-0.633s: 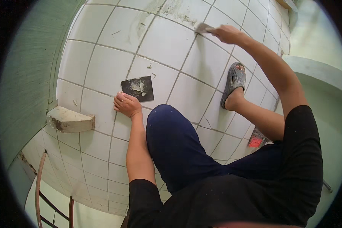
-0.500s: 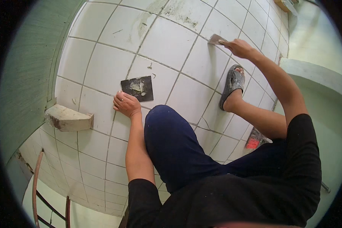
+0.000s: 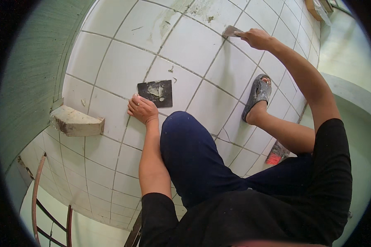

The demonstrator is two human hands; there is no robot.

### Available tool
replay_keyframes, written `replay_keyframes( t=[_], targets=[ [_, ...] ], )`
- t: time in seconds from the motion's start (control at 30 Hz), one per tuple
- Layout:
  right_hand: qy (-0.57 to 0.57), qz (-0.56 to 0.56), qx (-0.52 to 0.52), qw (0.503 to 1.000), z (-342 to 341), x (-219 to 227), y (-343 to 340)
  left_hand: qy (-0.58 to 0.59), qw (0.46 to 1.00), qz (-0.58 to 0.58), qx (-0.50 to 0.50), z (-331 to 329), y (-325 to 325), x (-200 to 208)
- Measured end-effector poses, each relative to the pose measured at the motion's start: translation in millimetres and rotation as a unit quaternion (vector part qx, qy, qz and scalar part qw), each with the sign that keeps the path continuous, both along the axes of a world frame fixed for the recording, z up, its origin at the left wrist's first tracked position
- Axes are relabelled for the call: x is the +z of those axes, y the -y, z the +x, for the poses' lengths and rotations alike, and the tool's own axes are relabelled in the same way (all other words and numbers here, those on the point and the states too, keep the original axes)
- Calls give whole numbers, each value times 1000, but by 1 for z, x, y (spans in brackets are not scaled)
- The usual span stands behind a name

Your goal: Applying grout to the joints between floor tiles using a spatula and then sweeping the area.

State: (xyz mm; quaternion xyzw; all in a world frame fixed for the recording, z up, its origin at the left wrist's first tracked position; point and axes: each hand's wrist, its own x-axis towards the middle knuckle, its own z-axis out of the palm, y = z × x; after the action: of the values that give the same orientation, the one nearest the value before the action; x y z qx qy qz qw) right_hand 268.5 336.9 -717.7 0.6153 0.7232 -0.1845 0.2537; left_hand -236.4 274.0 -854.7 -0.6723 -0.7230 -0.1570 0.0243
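Left of frame: rough, chipped block [image 3: 77, 122]. Left of centre: left hand [image 3: 143, 108], grip curled at a square black plate's [image 3: 166, 101] corner, pinch indeterminable; lumpy pale paste [image 3: 156, 91] atop. Upper centre-right: flat-bladed scraper [image 3: 231, 31], handle clasped by the right hand [image 3: 256, 38].
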Motion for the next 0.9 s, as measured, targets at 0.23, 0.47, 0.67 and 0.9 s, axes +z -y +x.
replay_keyframes(
  t=[0.23, 0.47, 0.67, 0.9],
  targets=[
    [0, 7, 67, 998, -80, -12, -115, -11, 1000, -2, 4, -14, 3, 5],
    [-30, 22, 84, 996, -37, -28, -88, 3, 1000, -20, -4, -1, 0, -1],
    [-38, 6, 26, 999, -37, -7, -25, -13, 1000, -14, 11, -17, 4, 6],
    [-25, 52, 82, 995, -63, -34, -135, 14, 1000, 6, -14, 17, -5, 0]
  ],
)
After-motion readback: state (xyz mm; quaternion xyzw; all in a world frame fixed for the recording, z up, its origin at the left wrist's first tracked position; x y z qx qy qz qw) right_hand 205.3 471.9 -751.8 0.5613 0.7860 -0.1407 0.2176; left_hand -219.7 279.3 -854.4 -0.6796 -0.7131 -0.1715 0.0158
